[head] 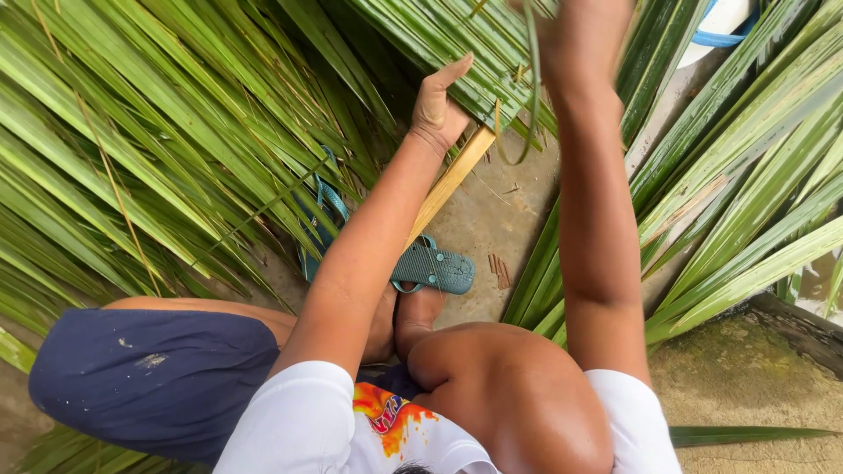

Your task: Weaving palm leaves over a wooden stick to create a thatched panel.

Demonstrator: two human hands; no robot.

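Observation:
My left hand (439,107) presses flat on a bundle of woven green palm leaves (457,44), just above the pale yellow midrib stick (450,183) that runs down toward my foot. My right hand (575,35) is raised at the top edge, partly out of view and blurred. It pinches a thin green leaf strip (531,88) that loops down and curls near the stick's upper end. I sit low with my knees bent, in dark blue shorts and a white shirt.
Long palm fronds (149,149) cover the ground at left and fronds (755,175) fan out at right. A teal flip-flop (435,268) lies on the bare concrete floor (496,211) by my foot. A mossy slab (746,377) lies at lower right.

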